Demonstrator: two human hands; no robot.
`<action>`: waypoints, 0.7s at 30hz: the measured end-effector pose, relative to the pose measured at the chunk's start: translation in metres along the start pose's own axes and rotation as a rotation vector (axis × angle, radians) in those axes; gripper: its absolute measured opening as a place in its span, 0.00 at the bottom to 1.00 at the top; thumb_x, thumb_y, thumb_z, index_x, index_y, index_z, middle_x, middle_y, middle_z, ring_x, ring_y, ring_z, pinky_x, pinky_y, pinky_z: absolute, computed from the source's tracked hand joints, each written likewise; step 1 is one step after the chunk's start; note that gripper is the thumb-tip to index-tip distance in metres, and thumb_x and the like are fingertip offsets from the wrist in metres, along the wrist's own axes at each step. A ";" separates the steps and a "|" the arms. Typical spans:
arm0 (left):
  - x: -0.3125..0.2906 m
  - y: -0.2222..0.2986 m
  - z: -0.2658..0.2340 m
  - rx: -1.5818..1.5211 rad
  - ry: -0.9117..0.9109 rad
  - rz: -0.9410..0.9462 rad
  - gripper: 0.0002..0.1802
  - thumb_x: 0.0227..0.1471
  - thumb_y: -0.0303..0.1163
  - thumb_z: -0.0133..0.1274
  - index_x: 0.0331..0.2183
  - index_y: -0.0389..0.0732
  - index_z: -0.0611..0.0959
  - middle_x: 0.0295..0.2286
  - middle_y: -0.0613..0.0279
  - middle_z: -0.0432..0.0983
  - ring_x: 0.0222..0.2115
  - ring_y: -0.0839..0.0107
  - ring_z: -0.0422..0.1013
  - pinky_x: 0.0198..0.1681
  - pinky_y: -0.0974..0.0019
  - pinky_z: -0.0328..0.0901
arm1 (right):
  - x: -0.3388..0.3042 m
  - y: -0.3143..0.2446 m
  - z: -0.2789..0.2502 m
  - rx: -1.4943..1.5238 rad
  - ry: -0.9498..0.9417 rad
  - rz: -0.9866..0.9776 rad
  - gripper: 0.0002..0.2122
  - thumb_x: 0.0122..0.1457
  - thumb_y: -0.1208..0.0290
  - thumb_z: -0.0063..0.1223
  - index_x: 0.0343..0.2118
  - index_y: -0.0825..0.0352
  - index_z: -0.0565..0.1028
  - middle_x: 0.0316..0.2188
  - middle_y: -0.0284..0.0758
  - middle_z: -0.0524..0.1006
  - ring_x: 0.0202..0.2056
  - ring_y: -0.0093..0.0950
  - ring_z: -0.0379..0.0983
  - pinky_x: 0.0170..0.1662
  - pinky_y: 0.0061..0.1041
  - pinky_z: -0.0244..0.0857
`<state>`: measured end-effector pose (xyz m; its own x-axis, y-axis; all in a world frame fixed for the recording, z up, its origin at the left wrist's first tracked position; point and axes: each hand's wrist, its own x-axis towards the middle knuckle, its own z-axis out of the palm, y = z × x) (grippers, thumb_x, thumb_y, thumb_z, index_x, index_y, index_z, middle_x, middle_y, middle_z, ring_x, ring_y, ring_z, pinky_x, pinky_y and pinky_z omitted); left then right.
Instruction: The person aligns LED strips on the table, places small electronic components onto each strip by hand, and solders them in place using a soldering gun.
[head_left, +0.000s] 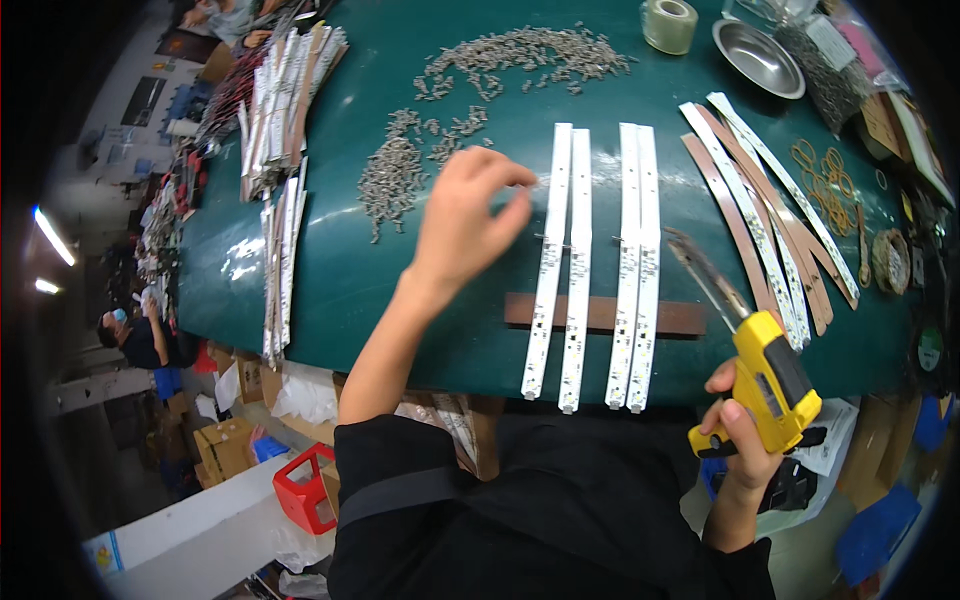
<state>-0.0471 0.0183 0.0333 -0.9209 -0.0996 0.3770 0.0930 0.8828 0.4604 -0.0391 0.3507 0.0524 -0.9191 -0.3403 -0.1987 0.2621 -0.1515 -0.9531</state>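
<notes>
My right hand (743, 440) is wrapped round the grip of a yellow and black soldering gun (768, 385). Its long metal tip points up and left, just right of the strips. Several white LED circuit strips (578, 270) lie in two upright pairs across a flat brown bar (600, 313). Small grey pins sit across the strips at mid-length. My left hand (468, 215) hovers left of the leftmost strip, thumb and index finger drawn together in a pinch; whatever they hold is too small to make out.
Piles of small grey metal parts (392, 180) lie left and behind. More white and brown strips (765, 215) fan out at right, near rubber bands (825, 185). A steel bowl (758, 58) and tape roll (670, 25) stand at the back. Bundled strips (285, 110) lie far left.
</notes>
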 end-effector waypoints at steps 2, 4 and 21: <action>-0.002 -0.019 -0.022 0.013 -0.067 -0.224 0.08 0.45 0.24 0.54 0.32 0.40 0.81 0.29 0.59 0.74 0.34 0.62 0.71 0.37 0.63 0.66 | 0.002 0.002 -0.002 -0.001 0.020 -0.027 0.35 0.48 0.78 0.53 0.61 0.72 0.54 0.31 0.41 0.72 0.28 0.22 0.70 0.23 0.15 0.68; -0.009 -0.032 -0.027 0.054 -0.072 -0.187 0.08 0.46 0.25 0.54 0.32 0.39 0.81 0.29 0.59 0.74 0.33 0.62 0.71 0.37 0.62 0.67 | 0.004 0.001 -0.005 -0.020 -0.056 -0.063 0.26 0.50 0.78 0.50 0.54 0.75 0.63 0.33 0.44 0.71 0.34 0.27 0.70 0.23 0.17 0.68; -0.013 0.060 0.050 -0.040 -0.139 0.547 0.11 0.38 0.25 0.59 0.30 0.43 0.79 0.28 0.64 0.73 0.31 0.65 0.72 0.33 0.64 0.67 | 0.000 0.003 -0.012 0.019 0.002 -0.126 0.28 0.50 0.78 0.50 0.56 0.75 0.61 0.33 0.45 0.72 0.35 0.29 0.70 0.23 0.17 0.69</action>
<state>-0.0485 0.0957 0.0159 -0.7752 0.4316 0.4613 0.5828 0.7704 0.2586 -0.0417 0.3617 0.0466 -0.9456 -0.3159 -0.0778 0.1499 -0.2107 -0.9660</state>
